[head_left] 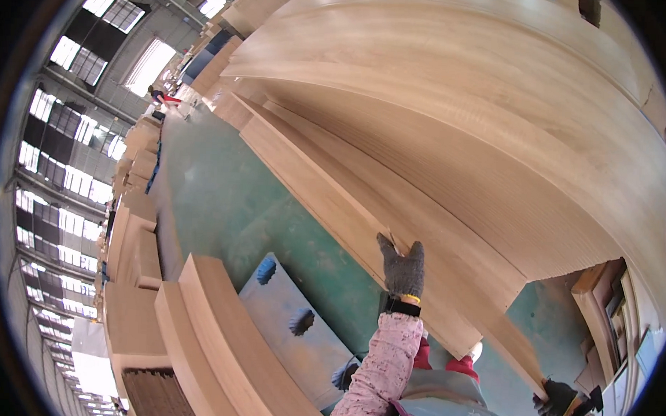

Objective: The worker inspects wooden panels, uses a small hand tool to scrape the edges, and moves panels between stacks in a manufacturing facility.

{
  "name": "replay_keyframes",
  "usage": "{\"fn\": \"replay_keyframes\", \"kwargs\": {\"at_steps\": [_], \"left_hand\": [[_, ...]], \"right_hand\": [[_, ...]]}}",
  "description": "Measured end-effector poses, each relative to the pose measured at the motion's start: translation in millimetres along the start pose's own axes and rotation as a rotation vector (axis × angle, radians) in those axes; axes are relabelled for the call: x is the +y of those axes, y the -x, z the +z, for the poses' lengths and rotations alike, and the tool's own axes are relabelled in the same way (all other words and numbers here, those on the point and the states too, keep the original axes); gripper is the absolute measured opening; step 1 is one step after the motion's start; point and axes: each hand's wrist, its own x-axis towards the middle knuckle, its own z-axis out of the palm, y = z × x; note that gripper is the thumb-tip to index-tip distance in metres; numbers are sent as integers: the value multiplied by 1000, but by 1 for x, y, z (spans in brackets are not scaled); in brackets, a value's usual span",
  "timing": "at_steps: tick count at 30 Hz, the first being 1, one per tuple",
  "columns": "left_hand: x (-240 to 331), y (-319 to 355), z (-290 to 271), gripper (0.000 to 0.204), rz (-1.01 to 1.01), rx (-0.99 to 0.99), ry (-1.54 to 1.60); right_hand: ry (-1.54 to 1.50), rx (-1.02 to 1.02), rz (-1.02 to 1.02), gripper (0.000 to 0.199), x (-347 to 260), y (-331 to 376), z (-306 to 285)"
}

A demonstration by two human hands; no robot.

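Spanning hands (403, 269), veneer sheet (453, 139) above.

- Daylight enters through rows of tall bright window panes (63, 176) along the left wall and roof; they are blown out to white, with no detail in them.
- The large pale wooden veneer sheets (453, 117) are evenly and softly lit, without hard glare.
- The green workshop floor (216, 189) is dimmer, and shadow lies under the sheets' lower edge.
- Fisheye distortion is strong: straight board edges and window rows curve toward the rim.
- A black circular vignette rings the picture.
- The centre is fairly sharp; the far distance and the rim are soft.
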Motion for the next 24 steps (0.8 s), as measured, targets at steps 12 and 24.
{"fn": "replay_keyframes", "kwargs": {"at_steps": [12, 24], "left_hand": [[21, -28, 12, 85, 61, 30, -284], [-27, -3, -7, 49, -297, 20, 523]], "right_hand": [[1406, 660, -1522, 52, -23, 40, 181], [1661, 653, -1231, 22, -52, 26, 205]]}}
